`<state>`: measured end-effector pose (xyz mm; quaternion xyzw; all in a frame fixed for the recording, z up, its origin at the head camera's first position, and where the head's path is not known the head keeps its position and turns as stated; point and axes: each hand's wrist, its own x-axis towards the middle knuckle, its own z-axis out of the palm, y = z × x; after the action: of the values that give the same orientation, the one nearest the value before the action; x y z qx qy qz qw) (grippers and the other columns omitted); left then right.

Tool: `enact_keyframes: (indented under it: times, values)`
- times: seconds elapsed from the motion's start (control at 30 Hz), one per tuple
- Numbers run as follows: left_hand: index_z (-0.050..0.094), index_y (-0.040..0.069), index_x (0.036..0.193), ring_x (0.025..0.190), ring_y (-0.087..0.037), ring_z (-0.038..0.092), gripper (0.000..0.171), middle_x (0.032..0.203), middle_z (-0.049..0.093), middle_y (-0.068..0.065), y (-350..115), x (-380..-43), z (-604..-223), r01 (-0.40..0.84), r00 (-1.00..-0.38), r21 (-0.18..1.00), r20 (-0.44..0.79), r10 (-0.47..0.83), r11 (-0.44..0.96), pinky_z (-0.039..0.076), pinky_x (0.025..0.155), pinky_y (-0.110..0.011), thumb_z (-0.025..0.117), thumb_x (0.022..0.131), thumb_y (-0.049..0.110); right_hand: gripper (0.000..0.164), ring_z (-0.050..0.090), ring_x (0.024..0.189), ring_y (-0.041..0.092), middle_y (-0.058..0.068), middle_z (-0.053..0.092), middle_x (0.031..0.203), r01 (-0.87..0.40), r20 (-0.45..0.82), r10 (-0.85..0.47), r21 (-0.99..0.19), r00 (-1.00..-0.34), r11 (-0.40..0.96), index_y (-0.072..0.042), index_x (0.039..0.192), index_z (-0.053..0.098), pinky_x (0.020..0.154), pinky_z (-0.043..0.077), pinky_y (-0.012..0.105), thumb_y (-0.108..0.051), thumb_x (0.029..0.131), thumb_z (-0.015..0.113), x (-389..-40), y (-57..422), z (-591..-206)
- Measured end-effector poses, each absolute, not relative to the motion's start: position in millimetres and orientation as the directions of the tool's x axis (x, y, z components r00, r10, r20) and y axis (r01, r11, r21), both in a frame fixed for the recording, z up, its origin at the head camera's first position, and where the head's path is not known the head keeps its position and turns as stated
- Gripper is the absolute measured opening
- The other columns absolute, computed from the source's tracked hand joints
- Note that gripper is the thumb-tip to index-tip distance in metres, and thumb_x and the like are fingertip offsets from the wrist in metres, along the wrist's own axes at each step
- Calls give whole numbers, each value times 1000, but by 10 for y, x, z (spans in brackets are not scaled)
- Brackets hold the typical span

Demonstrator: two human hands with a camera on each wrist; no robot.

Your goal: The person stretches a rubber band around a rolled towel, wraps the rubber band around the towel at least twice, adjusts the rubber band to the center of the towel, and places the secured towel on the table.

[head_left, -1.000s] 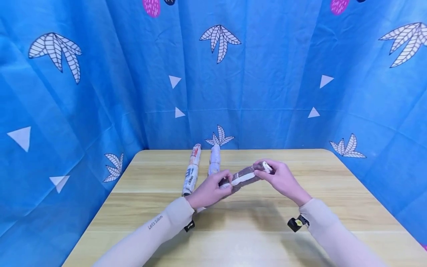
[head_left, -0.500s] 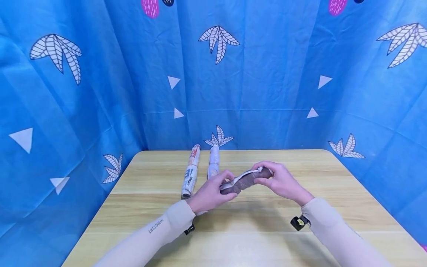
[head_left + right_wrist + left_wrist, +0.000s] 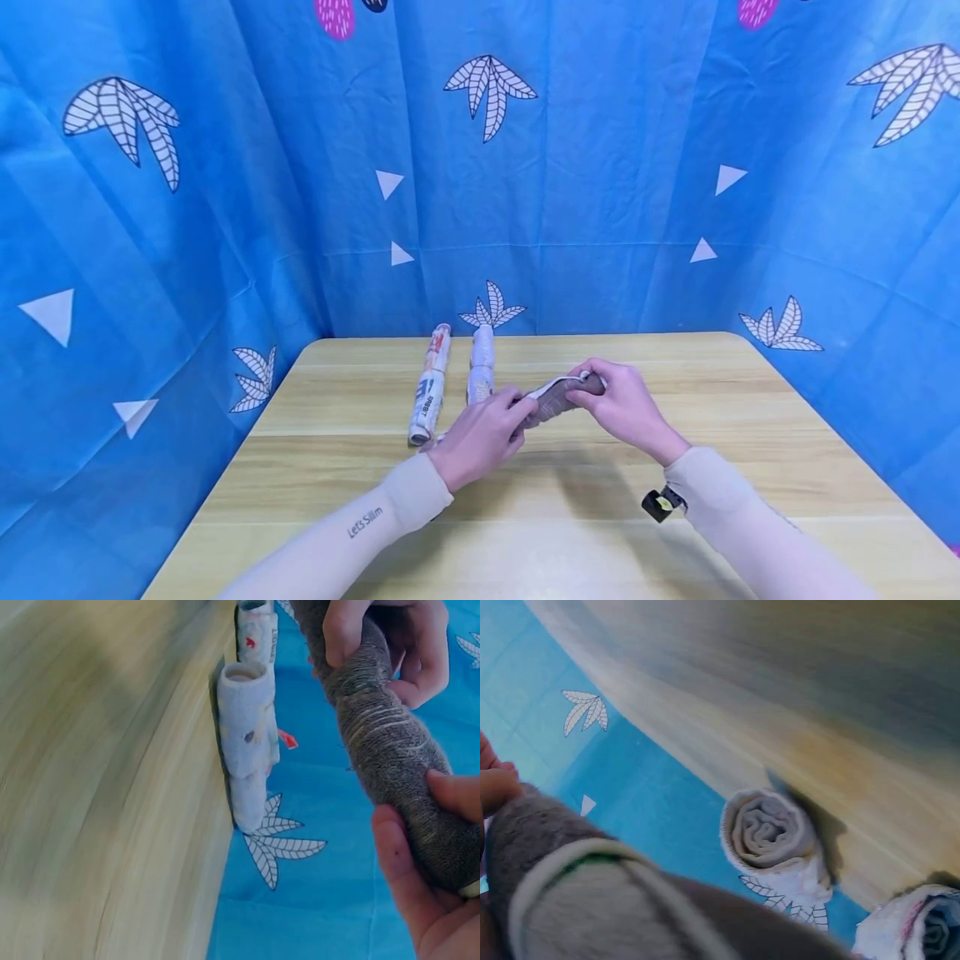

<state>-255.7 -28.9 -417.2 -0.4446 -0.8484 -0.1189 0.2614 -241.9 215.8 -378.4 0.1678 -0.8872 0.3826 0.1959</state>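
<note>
A rolled brown-grey towel [image 3: 551,406] with a white edge is held above the table, sloping up to the right in the head view. My left hand [image 3: 480,437] grips its left end, mostly covering that end. At the other end, my right hand [image 3: 626,412] pinches the roll between thumb and fingers. Close up in the right wrist view, the towel [image 3: 386,735] looks fuzzy and creased, with both hands curled on it. The left wrist view shows the towel's side [image 3: 592,900] with a pale border along it.
Two more rolled towels lie side by side toward the back of the wooden table [image 3: 675,500]: a white printed one [image 3: 427,404] and a pale lilac one [image 3: 482,362]. A blue patterned curtain [image 3: 600,167] stands behind and at both sides.
My left hand has shifted its grip rightward along the towel and turned over it, now hiding the left end. The towel's brown side has rolled toward me. My right hand moved slightly left.
</note>
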Motion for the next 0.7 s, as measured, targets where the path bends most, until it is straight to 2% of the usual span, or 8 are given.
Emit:
enact_keyframes:
  times: [0.17,0.33,0.43,0.53,0.63,0.7]
  values:
    - [60,20,107,77,-13,62,26,107,61,-3,-261,-2557,-4184,805,-467,-75,529,708,588,53,60,-24,77,87,18,15,59,68,15,2,73,85,-410,436,-133,-639,-890,651,-14,95,72,59,48,28,-12,83,81,-2444,2146,-3800]
    - [60,22,103,88,-16,64,16,115,63,-6,-293,-2583,-4230,839,-375,-156,528,762,521,58,71,-30,69,92,15,14,63,67,15,6,73,86,-341,358,-100,-713,-928,613,-11,95,72,58,54,31,-12,83,80,-2458,2190,-3802]
    - [61,21,102,95,-18,67,14,120,63,-8,-348,-2600,-4243,866,-346,-132,540,768,483,59,78,-33,68,93,13,14,67,69,16,9,73,89,-301,300,-100,-759,-949,577,-9,96,72,61,58,35,-11,84,79,-2458,2208,-3796]
    - [61,20,101,97,-17,67,12,121,63,-5,-379,-2619,-4225,889,-382,0,551,742,457,59,80,-32,64,95,10,13,68,70,18,10,73,89,-283,275,-101,-780,-956,559,-9,96,72,63,59,36,-13,85,78,-2458,2227,-3783]
    - [59,20,102,97,-12,64,10,116,63,2,-385,-2632,-4192,873,-484,229,516,707,431,56,82,-29,60,98,11,13,66,77,19,8,72,92,-290,281,-105,-778,-954,557,-12,95,72,67,56,35,-17,85,79,-2455,2261,-3761]
    - [56,22,104,97,-11,62,9,111,62,4,-386,-2636,-4181,815,-568,429,457,684,390,55,82,-28,59,100,13,15,64,82,19,6,72,95,-309,290,-124,-775,-949,551,-15,97,72,71,54,35,-21,86,80,-2446,2294,-3752]
